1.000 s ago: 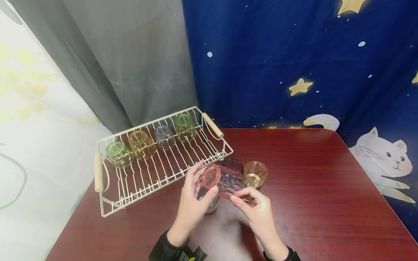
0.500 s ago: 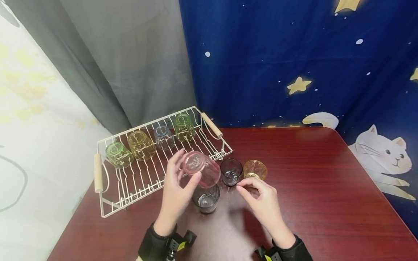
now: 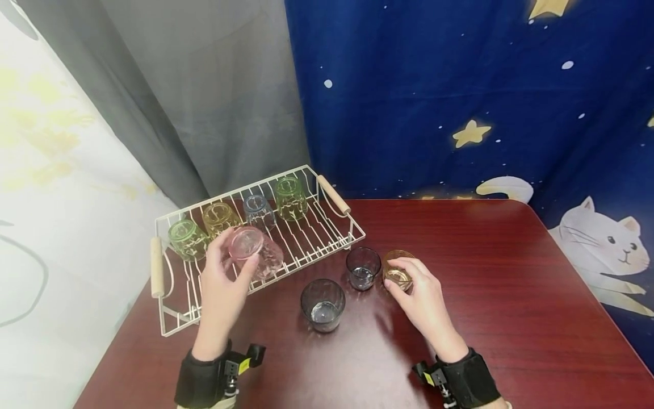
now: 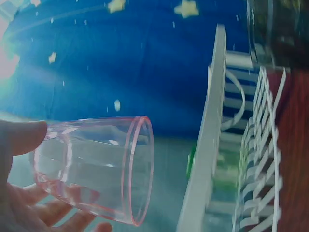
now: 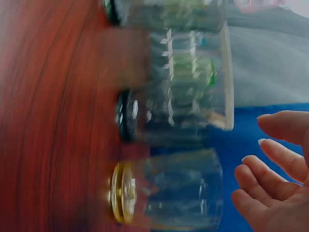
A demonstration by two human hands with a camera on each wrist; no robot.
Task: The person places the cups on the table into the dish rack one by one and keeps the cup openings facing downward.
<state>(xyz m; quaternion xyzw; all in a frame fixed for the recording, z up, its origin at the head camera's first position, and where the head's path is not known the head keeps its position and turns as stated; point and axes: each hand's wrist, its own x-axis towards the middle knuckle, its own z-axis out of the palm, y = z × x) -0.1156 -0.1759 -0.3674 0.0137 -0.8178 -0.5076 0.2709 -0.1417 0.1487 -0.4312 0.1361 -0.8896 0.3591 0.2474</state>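
My left hand (image 3: pixel 225 289) holds a pink glass (image 3: pixel 267 258) around its base, tilted with the mouth down, above the front of the white wire rack (image 3: pixel 306 263). In the left wrist view, thumb and fingers grip the base of the pink glass (image 4: pixel 96 169), whose mouth faces the rack. My right hand (image 3: pixel 421 298) is beside the amber glass (image 3: pixel 397 278), which stands upright on the table. In the right wrist view, its relaxed fingers (image 5: pixel 270 183) sit just above the rim of the amber glass (image 5: pixel 178 188), apart from it.
Upside down along the rack's back row stand a green glass (image 3: pixel 189 241), a yellow one (image 3: pixel 222 218), a blue one (image 3: pixel 259 213) and another green glass (image 3: pixel 291 200). A dark purple glass (image 3: pixel 364 267) and a grey glass (image 3: pixel 323 307) stand upright on the red-brown table (image 3: pixel 511 307).
My left hand has carried the pink glass left, from over the table to over the rack. My right hand has let go of that glass and moved right to the amber glass.
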